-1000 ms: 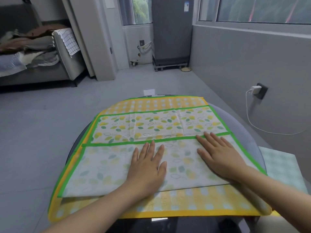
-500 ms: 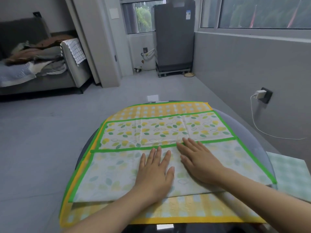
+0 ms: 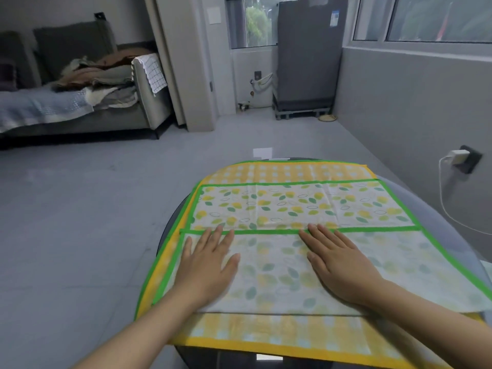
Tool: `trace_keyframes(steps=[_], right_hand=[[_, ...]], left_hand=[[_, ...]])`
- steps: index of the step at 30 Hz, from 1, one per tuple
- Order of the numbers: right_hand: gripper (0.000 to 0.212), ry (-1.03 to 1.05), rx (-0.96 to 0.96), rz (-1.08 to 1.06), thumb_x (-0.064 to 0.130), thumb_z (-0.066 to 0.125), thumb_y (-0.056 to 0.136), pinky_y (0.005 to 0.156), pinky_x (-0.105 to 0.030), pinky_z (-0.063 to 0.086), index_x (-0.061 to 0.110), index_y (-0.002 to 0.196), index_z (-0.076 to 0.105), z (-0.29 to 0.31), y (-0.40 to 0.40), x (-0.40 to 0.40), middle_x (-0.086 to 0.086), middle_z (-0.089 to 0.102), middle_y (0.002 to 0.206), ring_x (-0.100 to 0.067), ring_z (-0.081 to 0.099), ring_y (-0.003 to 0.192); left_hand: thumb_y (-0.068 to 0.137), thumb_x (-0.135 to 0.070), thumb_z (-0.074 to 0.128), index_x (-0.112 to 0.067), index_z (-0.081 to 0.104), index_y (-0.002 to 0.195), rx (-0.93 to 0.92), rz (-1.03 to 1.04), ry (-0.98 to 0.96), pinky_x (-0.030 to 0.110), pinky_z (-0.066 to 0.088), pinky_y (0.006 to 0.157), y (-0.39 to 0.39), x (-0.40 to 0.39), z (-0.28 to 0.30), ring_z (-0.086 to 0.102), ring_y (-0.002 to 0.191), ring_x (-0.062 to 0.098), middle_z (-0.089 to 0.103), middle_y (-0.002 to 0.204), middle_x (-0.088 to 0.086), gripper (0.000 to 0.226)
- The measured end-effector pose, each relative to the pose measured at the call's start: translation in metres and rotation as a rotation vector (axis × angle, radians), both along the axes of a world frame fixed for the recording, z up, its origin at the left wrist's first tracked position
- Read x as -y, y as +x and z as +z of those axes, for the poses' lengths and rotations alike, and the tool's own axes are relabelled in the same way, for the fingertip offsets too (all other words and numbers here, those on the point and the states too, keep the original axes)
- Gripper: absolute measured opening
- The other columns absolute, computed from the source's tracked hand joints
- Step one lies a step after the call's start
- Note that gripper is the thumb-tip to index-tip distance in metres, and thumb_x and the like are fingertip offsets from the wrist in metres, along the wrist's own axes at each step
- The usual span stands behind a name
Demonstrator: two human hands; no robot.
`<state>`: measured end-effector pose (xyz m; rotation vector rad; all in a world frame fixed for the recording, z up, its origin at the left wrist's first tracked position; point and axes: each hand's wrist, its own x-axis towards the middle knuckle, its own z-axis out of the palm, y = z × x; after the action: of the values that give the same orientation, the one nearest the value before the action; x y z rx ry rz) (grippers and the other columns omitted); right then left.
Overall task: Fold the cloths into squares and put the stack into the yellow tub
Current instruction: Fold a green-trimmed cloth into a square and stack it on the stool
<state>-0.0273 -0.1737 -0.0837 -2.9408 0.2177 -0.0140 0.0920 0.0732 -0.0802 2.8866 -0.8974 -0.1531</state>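
Both hands (image 3: 274,267) press flat on the folded leaf-print cloth (image 3: 306,283).

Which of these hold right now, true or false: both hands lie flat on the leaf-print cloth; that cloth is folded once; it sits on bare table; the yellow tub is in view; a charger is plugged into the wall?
1. Both hands lie flat on the leaf-print cloth: true, the left hand and the right hand press its near flap.
2. The cloth is folded once: true.
3. It sits on bare table: false, a yellow checked cloth lies under it.
4. The yellow tub is in view: false, none shows.
5. A charger is plugged into the wall: true.
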Motion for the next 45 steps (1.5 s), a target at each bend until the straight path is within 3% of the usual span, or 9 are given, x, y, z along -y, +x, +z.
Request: trace_keyframes(steps=[6,10,14,18,26,30,34,41,45], right_hand=[[0.077,-0.02,-0.015,0.0,0.057,-0.015,0.076,0.114,-0.026,-0.01,0.033,0.149,-0.003,0.004,0.002,-0.003,0.012,-0.01,0.156,0.0,-0.018,0.138],[0.088,-0.076,0.006,0.005,0.058,-0.015,0.07,0.115,-0.028,0.007,0.032,0.148,0.015,0.014,0.004,-0.003,0.01,0.01,0.157,-0.01,0.005,0.145],[0.045,-0.025,0.096,-0.004,0.044,0.026,0.098,0.109,-0.027,0.018,0.031,0.14,0.037,0.021,0.015,0.007,0.012,0.035,0.148,-0.01,0.026,0.138],[0.036,0.015,0.186,-0.066,0.038,0.036,0.098,0.103,-0.03,0.025,0.03,0.13,0.05,0.023,0.038,0.032,0.011,0.049,0.138,-0.013,0.037,0.131],[0.032,0.099,0.26,-0.248,0.034,0.045,0.095,0.1,-0.035,0.033,0.022,0.121,0.059,0.024,0.106,0.089,0.001,0.058,0.129,-0.021,0.046,0.122],[0.029,0.141,0.305,-0.308,0.034,0.049,0.093,0.091,-0.035,0.037,0.019,0.115,0.063,0.018,0.134,0.112,-0.002,0.064,0.118,-0.024,0.05,0.112],[0.029,0.191,0.314,-0.363,0.036,0.058,0.088,0.09,-0.036,0.037,0.021,0.112,0.065,0.011,0.151,0.127,-0.003,0.062,0.115,-0.026,0.048,0.111],[0.017,0.209,0.298,-0.436,0.036,0.064,0.084,0.089,-0.036,0.03,0.023,0.095,0.066,0.012,0.164,0.132,-0.003,0.057,0.105,-0.026,0.043,0.11],[0.009,0.292,0.386,-0.442,0.033,0.067,0.082,0.085,-0.035,0.026,0.024,0.083,0.066,0.02,0.154,0.127,0.003,0.057,0.095,-0.024,0.044,0.107]], left_hand=[[0.097,-0.053,0.016,-0.036,-0.005,0.15,-0.036,0.006,-0.026,0.039,-0.013,0.117,0.004,-0.011,0.002,-0.02,0.143,0.007,-0.016,0.157,-0.012,0.059],[0.098,-0.053,0.019,-0.032,0.003,0.151,-0.077,0.01,-0.061,0.041,-0.012,0.118,0.005,-0.003,0.01,-0.015,0.145,0.009,-0.011,0.159,-0.008,0.06],[0.099,-0.05,0.023,-0.03,0.013,0.151,-0.13,-0.022,-0.123,0.041,-0.013,0.117,0.011,0.02,0.022,-0.01,0.146,0.007,-0.006,0.16,-0.006,0.056],[0.1,-0.047,0.024,-0.029,0.023,0.149,-0.152,-0.057,-0.21,0.04,-0.011,0.118,0.027,0.054,0.03,-0.003,0.146,0.005,0.005,0.16,-0.005,0.052],[0.1,-0.041,0.036,-0.026,0.045,0.138,-0.081,-0.01,-0.343,0.037,0.013,0.114,0.102,0.131,0.036,0.035,0.137,0.015,0.044,0.146,-0.005,0.042],[0.097,-0.042,0.043,-0.029,0.052,0.131,-0.054,0.011,-0.349,0.036,0.017,0.109,0.137,0.156,0.022,0.04,0.13,0.017,0.05,0.137,-0.003,0.037],[0.091,-0.042,0.054,-0.029,0.064,0.109,-0.01,0.052,-0.39,0.034,0.023,0.099,0.157,0.167,0.009,0.043,0.119,0.019,0.054,0.116,-0.003,0.024],[0.082,-0.037,0.068,-0.025,0.063,0.089,-0.008,0.109,-0.512,0.031,0.023,0.089,0.161,0.174,0.003,0.042,0.109,0.02,0.052,0.096,-0.006,0.014],[0.078,-0.03,0.073,-0.022,0.065,0.074,-0.024,0.128,-0.669,0.03,0.028,0.09,0.152,0.17,0.017,0.047,0.1,0.02,0.052,0.09,-0.002,0.012]])
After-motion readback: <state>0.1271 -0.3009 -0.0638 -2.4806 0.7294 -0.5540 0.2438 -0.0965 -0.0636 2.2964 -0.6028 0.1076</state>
